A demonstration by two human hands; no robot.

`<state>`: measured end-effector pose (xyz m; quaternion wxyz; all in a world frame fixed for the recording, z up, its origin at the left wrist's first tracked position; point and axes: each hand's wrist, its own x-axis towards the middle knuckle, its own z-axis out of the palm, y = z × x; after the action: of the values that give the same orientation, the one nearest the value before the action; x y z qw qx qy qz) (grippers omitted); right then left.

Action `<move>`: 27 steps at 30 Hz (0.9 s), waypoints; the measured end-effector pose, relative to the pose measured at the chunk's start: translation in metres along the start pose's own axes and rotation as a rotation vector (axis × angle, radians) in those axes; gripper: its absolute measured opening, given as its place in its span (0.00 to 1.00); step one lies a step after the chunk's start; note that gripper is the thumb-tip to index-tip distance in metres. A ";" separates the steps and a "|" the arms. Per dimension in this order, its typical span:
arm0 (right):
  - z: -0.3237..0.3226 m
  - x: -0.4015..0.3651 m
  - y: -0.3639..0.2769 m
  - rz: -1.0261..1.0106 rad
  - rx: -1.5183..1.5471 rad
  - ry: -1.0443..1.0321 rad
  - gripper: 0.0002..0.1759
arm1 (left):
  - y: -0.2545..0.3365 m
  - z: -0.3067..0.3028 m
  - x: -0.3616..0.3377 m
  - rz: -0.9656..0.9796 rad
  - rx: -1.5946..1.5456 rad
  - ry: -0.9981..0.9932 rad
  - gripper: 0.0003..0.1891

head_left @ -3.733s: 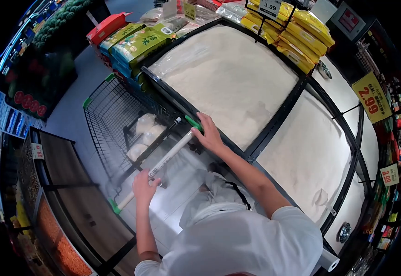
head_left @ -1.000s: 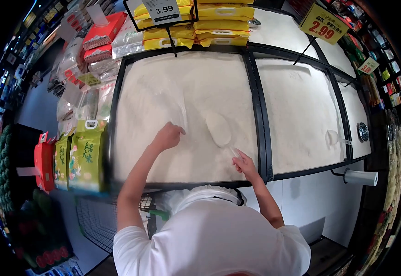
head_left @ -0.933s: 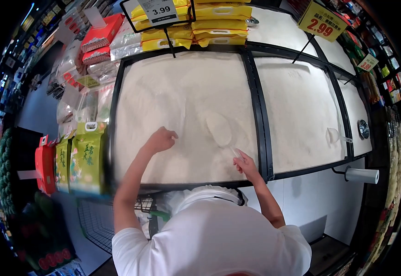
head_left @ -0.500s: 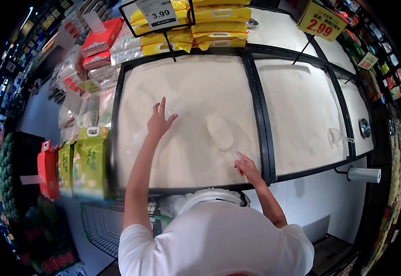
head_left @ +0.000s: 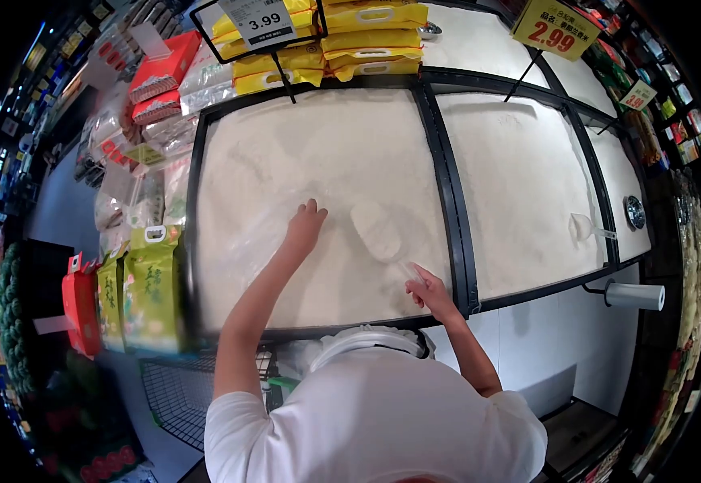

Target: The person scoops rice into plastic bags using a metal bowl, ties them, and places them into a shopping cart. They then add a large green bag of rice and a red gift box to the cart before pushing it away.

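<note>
A clear scoop (head_left: 377,232) heaped with white rice is in my right hand (head_left: 429,291), whose fingers are closed around its handle, index finger stretched along it. The scoop is over the rice (head_left: 350,294) in the large bin. To its left, my left hand (head_left: 308,226) has its fingers drawn together at the edge of a thin clear plastic bag (head_left: 258,241). The bag spreads over the rice to the left of that hand; its outline is faint, and part of it is hidden by the hand and forearm.
Black dividers (head_left: 445,177) separate this bin from another rice bin (head_left: 519,185), where a second scoop (head_left: 582,228) lies. Yellow bags (head_left: 373,40) are stacked behind. Green bags (head_left: 153,282) stand left, near a shopping cart (head_left: 175,394). A plastic roll (head_left: 635,295) hangs at right.
My left hand has gone from spread fingers to closed on the bag, moving slightly right and down. My right hand still grips the scoop, almost in the same place.
</note>
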<state>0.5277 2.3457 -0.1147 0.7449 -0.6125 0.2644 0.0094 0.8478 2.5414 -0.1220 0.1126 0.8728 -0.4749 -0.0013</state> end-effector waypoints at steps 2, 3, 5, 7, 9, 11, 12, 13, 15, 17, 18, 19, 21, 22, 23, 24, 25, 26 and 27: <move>0.000 -0.001 -0.004 0.002 -0.025 -0.018 0.36 | 0.009 -0.004 -0.019 -0.019 -0.103 0.142 0.09; 0.001 -0.001 -0.007 0.003 -0.029 -0.029 0.36 | 0.014 -0.008 -0.027 -0.029 -0.155 0.215 0.09; 0.003 -0.002 -0.013 0.004 -0.040 -0.051 0.36 | 0.029 -0.029 -0.038 -0.245 -0.229 0.122 0.10; 0.007 -0.003 -0.019 0.012 -0.042 -0.075 0.36 | 0.034 -0.034 -0.047 -0.404 -0.246 0.063 0.11; 0.011 -0.005 -0.024 0.017 -0.049 -0.104 0.35 | 0.034 -0.031 -0.055 -0.508 -0.207 0.036 0.09; 0.016 -0.005 -0.029 0.016 -0.061 -0.136 0.35 | 0.032 -0.014 -0.066 -0.480 -0.236 0.124 0.07; 0.017 -0.005 -0.029 0.024 -0.058 -0.153 0.35 | 0.033 -0.010 -0.071 -0.466 -0.250 0.170 0.08; 0.019 -0.004 -0.029 0.032 -0.054 -0.169 0.34 | 0.034 -0.005 -0.075 -0.463 -0.216 0.206 0.12; 0.023 -0.002 -0.027 0.044 -0.047 -0.195 0.34 | 0.037 0.003 -0.080 -0.454 -0.146 0.279 0.23; 0.027 0.000 -0.023 0.056 -0.040 -0.214 0.35 | 0.041 0.009 -0.085 -0.451 -0.106 0.313 0.32; 0.028 0.001 -0.021 0.056 -0.048 -0.227 0.35 | 0.044 0.006 -0.085 -0.450 -0.086 0.330 0.36; 0.030 0.002 -0.019 0.057 -0.057 -0.241 0.35 | 0.047 0.003 -0.086 -0.429 -0.096 0.312 0.38; 0.034 0.002 -0.018 0.067 -0.071 -0.268 0.36 | 0.055 -0.006 -0.089 -0.389 -0.117 0.274 0.41; 0.038 0.001 -0.020 0.075 -0.076 -0.279 0.36 | 0.059 -0.011 -0.090 -0.349 -0.117 0.257 0.41; 0.040 0.001 -0.022 0.082 -0.082 -0.289 0.36 | 0.062 -0.016 -0.090 -0.309 -0.116 0.240 0.42; 0.041 0.001 -0.022 0.084 -0.083 -0.294 0.36 | 0.065 -0.017 -0.090 -0.269 -0.116 0.223 0.43; 0.043 0.002 -0.021 0.085 -0.085 -0.298 0.36 | 0.067 -0.015 -0.091 -0.238 -0.060 0.262 0.43; 0.043 0.002 -0.022 0.087 -0.087 -0.303 0.36 | 0.070 -0.016 -0.093 -0.192 -0.049 0.270 0.43; 0.044 0.003 -0.024 0.069 -0.095 -0.309 0.36 | 0.073 -0.020 -0.094 -0.146 -0.039 0.277 0.43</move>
<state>0.5554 2.3796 -0.0895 0.7461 -0.6288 0.1668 0.1418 0.7374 2.5852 -0.0978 0.1934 0.8944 -0.3902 0.1018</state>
